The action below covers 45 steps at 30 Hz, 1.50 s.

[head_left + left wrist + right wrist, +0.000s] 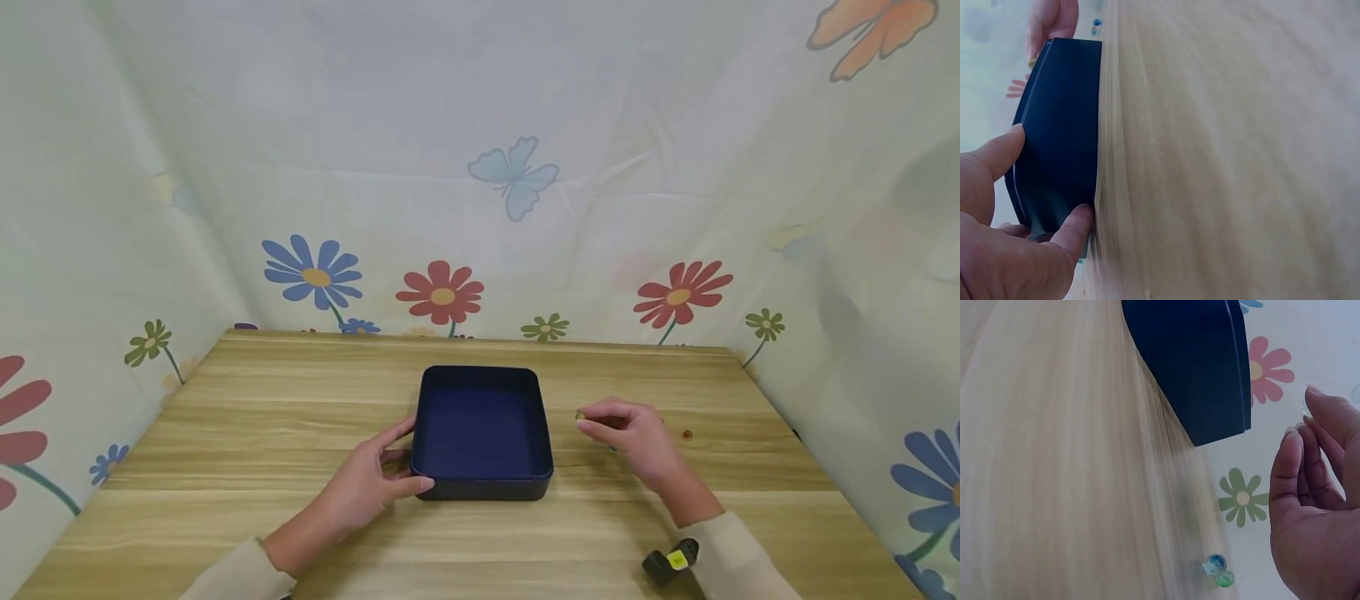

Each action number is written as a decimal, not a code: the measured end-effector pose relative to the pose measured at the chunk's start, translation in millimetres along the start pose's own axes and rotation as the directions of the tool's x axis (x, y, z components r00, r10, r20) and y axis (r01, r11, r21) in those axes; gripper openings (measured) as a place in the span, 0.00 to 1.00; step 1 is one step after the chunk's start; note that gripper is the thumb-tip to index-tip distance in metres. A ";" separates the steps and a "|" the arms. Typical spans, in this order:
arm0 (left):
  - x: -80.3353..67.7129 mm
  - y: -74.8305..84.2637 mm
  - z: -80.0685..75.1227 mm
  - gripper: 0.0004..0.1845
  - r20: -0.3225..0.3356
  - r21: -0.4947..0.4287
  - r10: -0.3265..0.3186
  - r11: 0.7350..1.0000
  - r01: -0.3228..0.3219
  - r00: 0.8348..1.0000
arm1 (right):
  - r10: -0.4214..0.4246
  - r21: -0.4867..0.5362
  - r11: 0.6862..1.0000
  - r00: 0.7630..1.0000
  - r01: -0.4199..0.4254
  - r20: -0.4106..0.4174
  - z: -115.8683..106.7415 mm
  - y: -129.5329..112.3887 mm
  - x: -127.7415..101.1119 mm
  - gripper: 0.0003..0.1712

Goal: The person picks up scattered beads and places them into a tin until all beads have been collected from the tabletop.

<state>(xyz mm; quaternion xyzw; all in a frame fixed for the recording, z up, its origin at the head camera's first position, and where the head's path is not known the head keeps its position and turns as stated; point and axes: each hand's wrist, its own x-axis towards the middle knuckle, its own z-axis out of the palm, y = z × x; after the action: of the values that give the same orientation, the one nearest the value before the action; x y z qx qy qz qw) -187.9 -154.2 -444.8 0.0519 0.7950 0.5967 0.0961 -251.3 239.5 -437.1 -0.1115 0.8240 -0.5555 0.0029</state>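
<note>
A shallow dark blue square box [483,489] stands on the wooden table, its inside facing up. My left hand [367,483] holds its near left corner, thumb over the front rim and fingers along the left side. To the right of the box, my right hand [630,437] pinches a small yellowish glass marble [580,416] between thumb and fingertips, apart from the box and above the table. Below that hand lie a blue marble [1215,565] and a green marble [1225,579], side by side. An amber marble [687,434] rests farther right.
The wooden table [300,392] reaches back to a pale cloth backdrop [360,108] printed with flowers and butterflies, which also encloses both sides. A black device with a yellow label [677,559] sits at my right wrist.
</note>
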 end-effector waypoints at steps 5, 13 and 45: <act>0.3 -1.8 0.6 0.51 -0.005 0.001 0.000 1.000 0.000 1.000 | -0.024 0.028 0.999 1.000 0.024 0.002 6.3 -0.3 2.5 0.18; 1.1 -1.6 0.7 0.51 0.001 -0.002 -0.010 1.000 0.010 1.000 | -0.028 0.057 0.998 1.000 0.027 0.012 14.4 -0.5 6.3 0.22; 2.6 -3.6 1.0 0.52 -0.008 0.029 -0.007 1.000 0.007 1.000 | -0.060 0.145 0.988 0.997 0.053 0.041 40.9 -28.6 21.4 0.22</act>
<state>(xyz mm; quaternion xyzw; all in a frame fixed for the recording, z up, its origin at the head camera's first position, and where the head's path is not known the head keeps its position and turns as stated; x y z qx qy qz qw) -190.2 -153.7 -448.7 0.0480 0.8041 0.5850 0.0942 -261.7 187.8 -424.0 -0.1468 0.7780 -0.6107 0.0140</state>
